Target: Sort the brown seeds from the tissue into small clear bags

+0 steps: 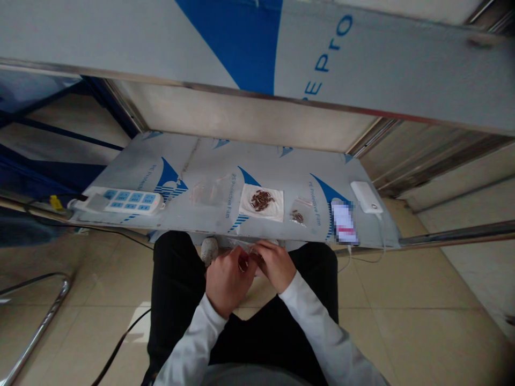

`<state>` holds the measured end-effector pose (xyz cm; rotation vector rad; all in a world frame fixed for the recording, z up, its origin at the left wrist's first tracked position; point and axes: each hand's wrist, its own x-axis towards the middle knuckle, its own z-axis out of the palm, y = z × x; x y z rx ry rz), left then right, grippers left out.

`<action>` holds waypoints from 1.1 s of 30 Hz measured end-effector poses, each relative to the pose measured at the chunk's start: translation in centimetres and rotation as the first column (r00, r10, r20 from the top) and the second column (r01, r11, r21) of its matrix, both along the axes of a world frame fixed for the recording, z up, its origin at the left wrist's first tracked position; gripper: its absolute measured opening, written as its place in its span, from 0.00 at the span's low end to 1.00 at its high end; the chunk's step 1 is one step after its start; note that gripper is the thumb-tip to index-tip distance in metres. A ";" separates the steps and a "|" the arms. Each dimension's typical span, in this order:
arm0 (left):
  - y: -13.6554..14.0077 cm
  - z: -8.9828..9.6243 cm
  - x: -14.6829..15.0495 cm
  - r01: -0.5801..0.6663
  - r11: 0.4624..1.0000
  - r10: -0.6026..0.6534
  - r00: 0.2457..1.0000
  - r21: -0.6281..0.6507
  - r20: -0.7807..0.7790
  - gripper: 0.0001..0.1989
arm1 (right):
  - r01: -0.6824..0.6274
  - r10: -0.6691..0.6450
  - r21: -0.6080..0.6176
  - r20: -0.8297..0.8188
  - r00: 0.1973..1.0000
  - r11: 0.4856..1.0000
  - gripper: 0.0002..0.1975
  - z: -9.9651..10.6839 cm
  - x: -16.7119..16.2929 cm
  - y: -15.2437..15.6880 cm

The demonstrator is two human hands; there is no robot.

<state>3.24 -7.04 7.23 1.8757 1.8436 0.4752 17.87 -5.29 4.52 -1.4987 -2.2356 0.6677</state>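
Observation:
My left hand (229, 277) and my right hand (277, 264) meet just below the front edge of the table, over my lap. Both are closed, with the fingertips pinched together around what looks like a small clear plastic bag (238, 242); its contents are hidden. Beyond them, a pile of small dark brown pieces (262, 200) lies on a white sheet (276, 211). To its right is a clear zip bag (304, 202) with several of the same brown pieces inside. Flat clear plastic bags (208, 192) lie left of the sheet.
A white power strip (132, 200) lies at the table's left end. On the right are a phone (344, 222) and a white power bank (366, 197) with a cable. A film-covered upper shelf (140, 37) spans above the table (185, 155).

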 end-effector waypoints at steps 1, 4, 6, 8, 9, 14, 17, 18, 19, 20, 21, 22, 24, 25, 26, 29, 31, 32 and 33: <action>-0.1 0.2 -0.3 0.078 0.994 -0.077 0.997 0.083 -0.007 0.06 | 0.018 -0.019 -0.032 -0.029 0.999 0.999 0.09 0.2 0.1 0.0; 0.1 0.2 -1.1 0.288 0.904 -0.291 0.956 0.316 -0.039 0.29 | 0.039 -0.056 -0.141 -0.119 0.991 0.989 0.10 0.9 0.3 -0.1; 0.6 -0.3 -1.3 0.392 0.857 -0.404 0.914 0.335 -0.037 0.42 | -0.003 -0.027 -0.188 -0.154 0.988 0.982 0.08 1.5 0.2 -0.2; 1.1 -1.1 -1.1 0.456 0.846 -0.480 0.877 0.277 0.023 0.38 | -0.047 0.017 -0.186 -0.161 0.987 0.981 0.04 2.3 -0.2 -0.5; 1.4 -1.6 -0.9 0.460 0.855 -0.487 0.871 0.241 0.067 0.33 | -0.062 0.035 -0.172 -0.158 0.987 0.983 0.03 2.7 -0.3 -0.6; 1.6 -3.6 -1.1 0.321 0.937 -0.345 0.914 0.140 0.213 0.15 | -0.163 0.129 -0.095 -0.292 0.948 0.982 0.05 3.0 0.8 0.3; 1.2 -4.5 -1.8 0.201 0.971 -0.227 0.948 0.133 0.221 0.15 | 0.012 -0.024 -0.037 -0.339 0.940 0.999 0.08 0.8 2.7 3.8; 1.0 -4.8 -1.9 0.173 0.977 -0.198 0.954 0.127 0.225 0.15 | 0.124 -0.120 -0.007 -0.296 0.948 0.992 0.08 -0.3 3.3 5.4; 0.8 -4.9 -2.0 0.151 0.981 -0.176 0.957 0.119 0.231 0.15 | 0.215 -0.206 0.017 -0.217 0.954 0.977 0.08 -1.5 3.8 7.3; 0.7 -5.1 -2.1 0.141 0.984 -0.164 0.956 0.107 0.243 0.15 | 0.282 -0.278 0.026 -0.103 0.955 0.959 0.09 -2.7 4.2 9.1; 0.5 -5.2 -2.1 0.133 0.987 -0.153 0.954 0.094 0.257 0.14 | 0.294 -0.294 0.026 0.009 0.956 0.956 0.10 -3.9 4.5 10.8; 0.3 -5.3 -2.1 0.128 0.989 -0.145 0.952 0.081 0.270 0.13 | 0.297 -0.299 0.028 0.050 0.953 0.954 0.11 -5.0 4.7 12.2; 0.1 -5.3 -2.1 0.125 0.991 -0.136 0.946 0.057 0.296 0.12 | 0.274 -0.275 0.028 0.107 0.955 0.961 0.11 -6.7 4.7 14.3; 0.1 -5.3 -2.1 0.124 0.991 -0.133 0.943 0.050 0.306 0.12 | 0.259 -0.261 0.030 0.114 0.959 0.965 0.11 -7.4 4.6 14.9; 0.0 -5.4 -2.2 0.124 0.991 -0.132 0.941 0.047 0.312 0.12 | 0.246 -0.248 0.032 0.127 0.960 0.969 0.10 -7.9 4.5 15.2; 0.0 -5.6 -2.4 0.108 0.993 -0.117 0.946 0.047 0.301 0.12 | 0.215 -0.218 0.036 0.169 0.961 0.976 0.10 -8.7 4.3 15.4; 0.0 -6.0 -2.5 0.105 0.994 -0.112 0.948 0.040 0.297 0.12 | 0.208 -0.211 0.037 0.196 0.958 0.977 0.10 -8.8 4.2 15.3; 0.1 -6.1 -2.5 0.109 0.993 -0.114 0.947 0.035 0.301 0.12 | 0.207 -0.210 0.036 0.209 0.955 0.978 0.10 -8.8 4.1 15.3; 0.2 -6.2 -2.5 0.114 0.993 -0.119 0.943 0.033 0.310 0.12 | 0.209 -0.211 0.035 0.221 0.952 0.977 0.10 -8.8 4.0 15.3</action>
